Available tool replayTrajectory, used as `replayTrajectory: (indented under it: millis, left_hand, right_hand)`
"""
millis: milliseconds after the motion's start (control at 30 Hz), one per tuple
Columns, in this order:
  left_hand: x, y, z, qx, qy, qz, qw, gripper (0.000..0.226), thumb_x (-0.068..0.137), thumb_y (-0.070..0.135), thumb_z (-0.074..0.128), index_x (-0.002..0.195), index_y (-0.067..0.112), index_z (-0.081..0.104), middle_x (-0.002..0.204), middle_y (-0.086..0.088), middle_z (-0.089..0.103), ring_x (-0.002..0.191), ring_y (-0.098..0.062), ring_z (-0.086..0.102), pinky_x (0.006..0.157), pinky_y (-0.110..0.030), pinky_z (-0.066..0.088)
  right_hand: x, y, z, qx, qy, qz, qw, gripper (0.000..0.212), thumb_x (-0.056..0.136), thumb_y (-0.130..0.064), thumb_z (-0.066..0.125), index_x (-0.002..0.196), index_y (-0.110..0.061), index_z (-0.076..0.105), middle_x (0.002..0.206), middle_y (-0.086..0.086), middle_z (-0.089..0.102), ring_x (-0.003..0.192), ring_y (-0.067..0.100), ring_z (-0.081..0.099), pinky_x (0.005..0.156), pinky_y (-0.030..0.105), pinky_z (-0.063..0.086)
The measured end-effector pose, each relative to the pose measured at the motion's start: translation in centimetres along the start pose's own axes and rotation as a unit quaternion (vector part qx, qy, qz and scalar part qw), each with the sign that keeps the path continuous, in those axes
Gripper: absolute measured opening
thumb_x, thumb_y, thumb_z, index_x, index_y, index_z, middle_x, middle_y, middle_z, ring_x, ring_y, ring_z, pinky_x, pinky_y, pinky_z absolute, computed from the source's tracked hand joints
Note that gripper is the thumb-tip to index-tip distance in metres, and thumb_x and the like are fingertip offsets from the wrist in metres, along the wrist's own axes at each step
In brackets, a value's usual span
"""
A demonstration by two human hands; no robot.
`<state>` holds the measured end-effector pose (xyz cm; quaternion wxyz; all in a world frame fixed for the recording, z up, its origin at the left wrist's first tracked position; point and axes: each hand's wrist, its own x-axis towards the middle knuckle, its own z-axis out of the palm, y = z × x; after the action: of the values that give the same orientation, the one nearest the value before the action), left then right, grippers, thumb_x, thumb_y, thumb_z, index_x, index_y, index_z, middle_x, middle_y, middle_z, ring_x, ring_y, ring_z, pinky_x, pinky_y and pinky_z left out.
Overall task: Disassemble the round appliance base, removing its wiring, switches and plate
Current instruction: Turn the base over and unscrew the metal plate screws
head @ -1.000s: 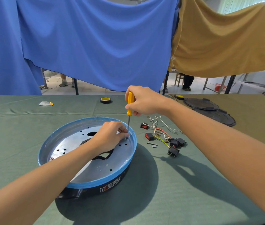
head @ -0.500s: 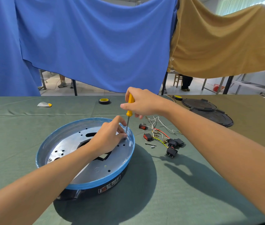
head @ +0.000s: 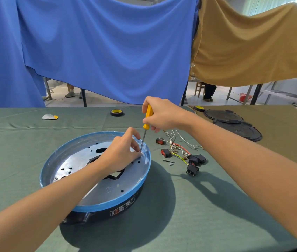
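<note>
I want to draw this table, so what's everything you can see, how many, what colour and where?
round appliance base: 1, blue rim, black underside, table middle
metal plate: 1, silver, inside the base
screwdriver: 1, yellow handle, tip down at the plate's far edge
wiring: 1 bundle, white, red and yellow-green, right of the base
switches: 5, black, two with red rockers, among the wiring
tape rolls: 2, black and yellow, far table edge
round covers: 2, black, far right
tablecloth: 1, green
hanging cloths: 2, blue and tan, behind the table
left grip: 1, on the plate, pinching at the screwdriver's tip
right grip: 1, round the screwdriver's handle
</note>
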<state>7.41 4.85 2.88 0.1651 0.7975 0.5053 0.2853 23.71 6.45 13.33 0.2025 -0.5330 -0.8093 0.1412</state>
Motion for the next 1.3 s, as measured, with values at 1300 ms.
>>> replayTrajectory:
  millis: [1300]
  left_hand:
    - [0.42, -0.06, 0.14, 0.028, 0.014, -0.016, 0.999, 0.009, 0.084, 0.025, 0.072, 0.086, 0.018, 0.068, 0.087, 0.009, 0.067, 0.085, -0.007, 0.058, 0.065, -0.01, 0.039]
  right_hand:
    - [0.35, -0.84, 0.5, -0.073, 0.029, -0.053, 0.996, 0.013, 0.091, -0.029, 0.052, 0.096, -0.018, 0.048, 0.083, 0.003, 0.054, 0.078, 0.023, 0.051, 0.058, 0.032, 0.039]
